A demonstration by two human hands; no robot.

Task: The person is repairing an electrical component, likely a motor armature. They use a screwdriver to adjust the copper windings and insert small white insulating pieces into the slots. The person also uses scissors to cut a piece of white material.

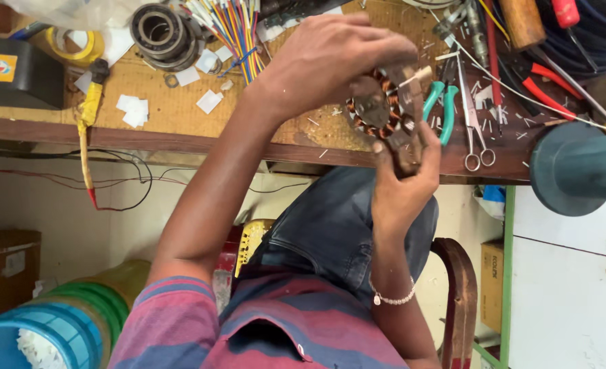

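Right above the table's front edge, a motor stator (383, 109) with copper windings sits between both hands. The left hand (330, 58) curls over its top and far side, fingers closed around it; the right hand (402, 184) grips it from below, thumb and fingers clamped on its lower part. The stator hangs clear of the table (180, 113), just over the rim, with open air beneath it down to the person's lap. Just beside the stator, toward the far right, lie green-handled pliers (442, 102) and a pair of scissors (474, 123), close enough to crowd that side. Beyond the left hand, a bundle of coloured wires (231, 31) fans out, and farther left of the stator rest bearing rings (159, 31), white paper scraps (133, 109) and a yellow-handled tool (90, 109) overhanging the edge.
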